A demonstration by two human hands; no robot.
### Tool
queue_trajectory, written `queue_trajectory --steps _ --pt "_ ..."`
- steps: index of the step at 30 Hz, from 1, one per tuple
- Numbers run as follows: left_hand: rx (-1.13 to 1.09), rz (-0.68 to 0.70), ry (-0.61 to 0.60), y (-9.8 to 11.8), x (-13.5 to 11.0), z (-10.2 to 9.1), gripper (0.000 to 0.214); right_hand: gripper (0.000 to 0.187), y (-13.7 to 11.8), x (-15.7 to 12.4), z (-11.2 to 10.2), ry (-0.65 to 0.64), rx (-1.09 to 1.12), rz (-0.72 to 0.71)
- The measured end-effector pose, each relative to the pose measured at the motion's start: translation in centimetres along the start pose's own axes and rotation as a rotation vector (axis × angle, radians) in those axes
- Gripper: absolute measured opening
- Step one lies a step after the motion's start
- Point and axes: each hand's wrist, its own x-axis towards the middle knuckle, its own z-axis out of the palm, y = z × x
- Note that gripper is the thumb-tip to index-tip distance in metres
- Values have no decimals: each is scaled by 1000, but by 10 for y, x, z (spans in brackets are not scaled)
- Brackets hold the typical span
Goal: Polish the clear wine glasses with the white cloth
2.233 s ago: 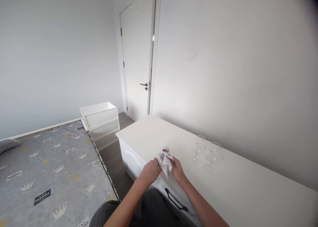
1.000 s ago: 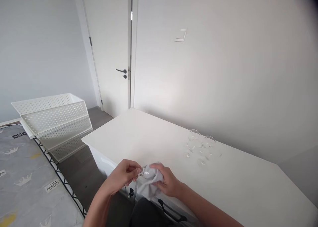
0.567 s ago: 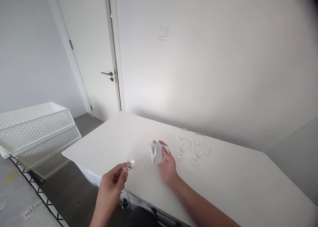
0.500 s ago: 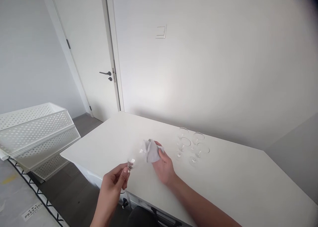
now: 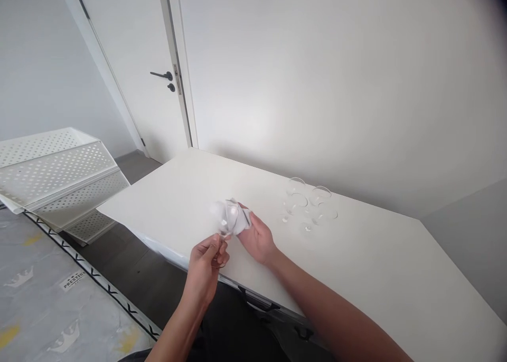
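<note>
My left hand point(image 5: 209, 257) is closed in a pinch on the stem of a clear wine glass point(image 5: 218, 212), its bowl tilted up and away from me. A light grey cloth point(image 5: 237, 218) is gripped in my right hand point(image 5: 258, 238) and lies against the side of the bowl. Part of the glass is blurred and partly covered by the cloth. To the right, several clear stemmed glasses point(image 5: 328, 211) stand upright in a cluster on the white tabletop point(image 5: 356, 267).
White perforated metal racks point(image 5: 85, 161) stand at the left, beyond a patterned grey mattress point(image 5: 43, 298). A white door point(image 5: 127, 45) with a black handle is behind them. The tabletop's back edge runs along a white wall point(image 5: 336, 87).
My hands have come together, and the cloth now touches the glass, which was apart from it before. My view has tilted downward, showing more of the mattress.
</note>
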Motion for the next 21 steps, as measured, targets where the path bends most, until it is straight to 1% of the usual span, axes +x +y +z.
queue_trajectory --steps 2,3,5,7,9,11,12,13,14,15,17,19,21 --pt "77 113 83 -1 2 -2 44 59 2 -6 2 -30 -87 -98" --pt "136 159 118 -1 2 -3 43 59 3 -10 2 -47 -181 -139" --pt "295 232 169 -1 3 -7 43 58 6 -17 0 -65 -460 -216" --pt "499 271 195 0 2 -10 43 57 9 -22 -3 -87 -771 -310" --pt "734 289 183 3 -1 -12 44 53 11 -21 -6 -145 -1027 -465" --pt "967 338 158 6 -4 -13 41 46 12 -17 -8 -194 -1214 -639" --pt "1069 378 139 8 -5 -14 38 41 13 -15 -8 -181 -1275 -709" --pt "1155 421 114 10 -6 -14 35 38 13 -13 -9 -136 -1307 -756" --pt "1228 457 82 11 -7 -15 32 35 12 -12 -9 -72 -1307 -769" --pt "1290 480 41 13 -8 -16 31 34 12 -11 -10 1 -1275 -748" --pt "1373 493 -58 16 -7 -18 33 33 9 -10 -10 119 -1126 -626" --pt "1373 468 -139 19 -5 -20 37 34 5 -9 -10 183 -882 -439" --pt "1290 412 -198 20 -2 -20 40 36 0 -7 -10 232 -560 -276"
